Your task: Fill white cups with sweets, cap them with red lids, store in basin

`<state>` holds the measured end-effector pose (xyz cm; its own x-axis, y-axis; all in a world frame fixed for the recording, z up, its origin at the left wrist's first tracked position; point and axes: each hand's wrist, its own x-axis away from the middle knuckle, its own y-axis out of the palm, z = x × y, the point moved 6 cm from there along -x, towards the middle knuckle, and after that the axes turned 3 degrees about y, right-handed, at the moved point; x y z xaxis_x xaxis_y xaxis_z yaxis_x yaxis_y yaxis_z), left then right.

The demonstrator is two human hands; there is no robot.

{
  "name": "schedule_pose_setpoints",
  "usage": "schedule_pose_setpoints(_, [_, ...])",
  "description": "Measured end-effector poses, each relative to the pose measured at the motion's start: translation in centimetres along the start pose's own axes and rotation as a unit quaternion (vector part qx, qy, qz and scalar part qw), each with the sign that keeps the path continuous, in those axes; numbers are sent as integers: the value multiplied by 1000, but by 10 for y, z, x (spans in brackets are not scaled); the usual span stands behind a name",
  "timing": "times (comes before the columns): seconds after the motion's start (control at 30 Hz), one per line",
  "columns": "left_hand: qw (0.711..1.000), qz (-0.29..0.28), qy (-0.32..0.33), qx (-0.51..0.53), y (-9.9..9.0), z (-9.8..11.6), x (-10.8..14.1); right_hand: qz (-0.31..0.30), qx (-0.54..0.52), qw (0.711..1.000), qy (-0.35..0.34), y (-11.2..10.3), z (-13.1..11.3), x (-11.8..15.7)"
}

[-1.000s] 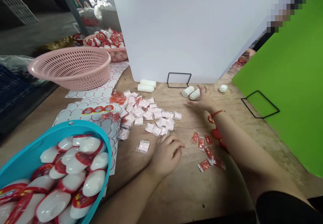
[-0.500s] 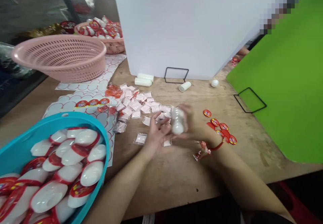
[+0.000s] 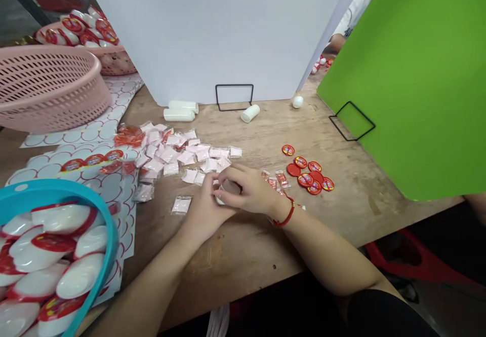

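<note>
1. Left hand (image 3: pixel 207 205) and right hand (image 3: pixel 252 189) both gripped one white container (image 3: pixel 232 186), held between them near the table's front (fingers hid much of it), its open mouth showing.
2. Pale packets (image 3: pixel 169 154) lay heaped beyond the left hand; a single one lay beside it.
3. Red sachets (image 3: pixel 282 179) lay partly behind the right wrist; red discs (image 3: pixel 305 180) clustered farther right.

The cup (image 3: pixel 232 187) is white, the discs (image 3: pixel 305 180) mostly red.
</note>
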<state>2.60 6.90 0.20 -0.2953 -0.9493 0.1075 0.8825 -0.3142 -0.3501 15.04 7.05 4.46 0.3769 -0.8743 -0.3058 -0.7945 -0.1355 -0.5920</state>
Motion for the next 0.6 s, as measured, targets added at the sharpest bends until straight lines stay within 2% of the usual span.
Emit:
schedule_pose_setpoints(0.07, [999, -28, 19, 12, 2, 4, 0, 59, -81, 995, 27, -13, 9, -2])
schedule_pose_setpoints(0.13, [997, -60, 11, 53, 5, 4, -1, 128, -143, 979, 76, -32, 26, -2])
schedule_pose_setpoints(0.2, [995, -63, -7, 72, 5, 2, -1, 170, -137, 969, 119, -49, 45, -2])
schedule_pose_setpoints(0.27, [998, -30, 2, 53, 1, 2, -2, 158, -111, 971, 144, -54, 56, -3])
schedule_pose_setpoints(0.33, [999, 10, 40, 12, -3, 6, -2, 113, -138, 971, 158, -46, 58, -5])
schedule_pose_setpoints(0.4, [996, 29, 80, -27, -6, 13, 0, 70, -172, 970, 160, -31, 50, -4])
schedule_pose_setpoints(0.47, [991, 41, 107, -71, -9, 18, 2, 46, -158, 973, 161, -17, 36, -3])
schedule_pose_setpoints(0.53, [986, 50, 114, -107, -13, 21, 4, 40, -137, 977, 160, -8, 25, -1])
schedule_pose_setpoints(0.6, [988, 42, 112, -99, -14, 22, 4, 51, -154, 974, 159, -4, 20, 0])
